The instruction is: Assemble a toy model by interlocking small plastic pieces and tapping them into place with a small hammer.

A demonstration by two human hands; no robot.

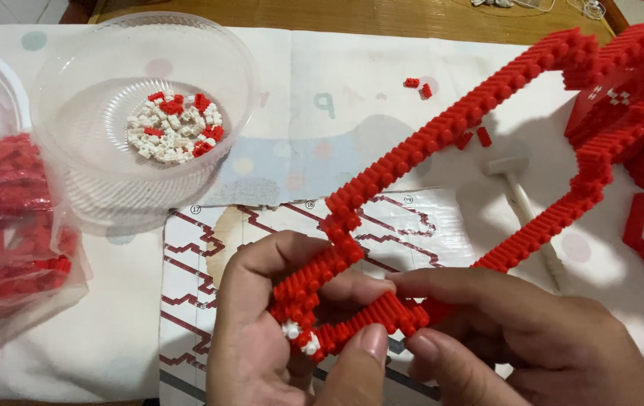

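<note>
Red brick frame (442, 143) pinched at its near corner by left hand (277, 331) and right hand (517, 338), fingers closed; next press likely needs pieces from the bowl (81, 150) beyond.

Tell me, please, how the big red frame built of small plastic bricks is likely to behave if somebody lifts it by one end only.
The red frame of small plastic bricks is a thin, long open loop, so it would probably flex and might snap apart at a joint. It seems light, being hollow. Both the left hand and the right hand grip its near end, which suggests it needs support.
</note>
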